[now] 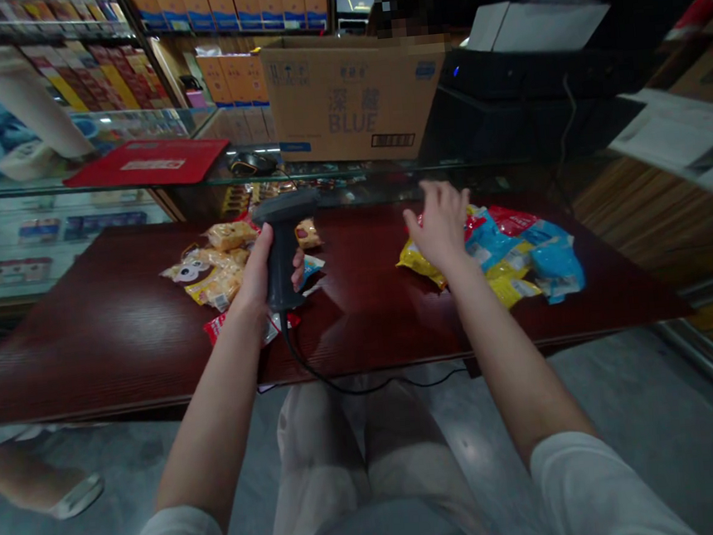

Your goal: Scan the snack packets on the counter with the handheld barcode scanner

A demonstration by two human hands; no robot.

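Observation:
My left hand (258, 272) is closed around the grip of a black barcode scanner (282, 261), its head pointing forward and its cable hanging past the table edge. Under and beside that hand lie several snack bags (210, 272), one yellowish with a cartoon face, and a red packet partly hidden by my wrist. My right hand (440, 225) is over the left end of a second pile of yellow, blue and red snack bags (504, 246). Its fingers are spread and it grips nothing I can see; whether the fingertips touch the bags, I cannot tell.
Both piles rest on a dark red wooden table (359, 300). Behind it, a glass counter carries a cardboard box (354, 101), a red mat (151, 163) and a computer mouse (252, 162). Black equipment (520, 78) stands at the back right. Another person's foot (77, 494) shows at lower left.

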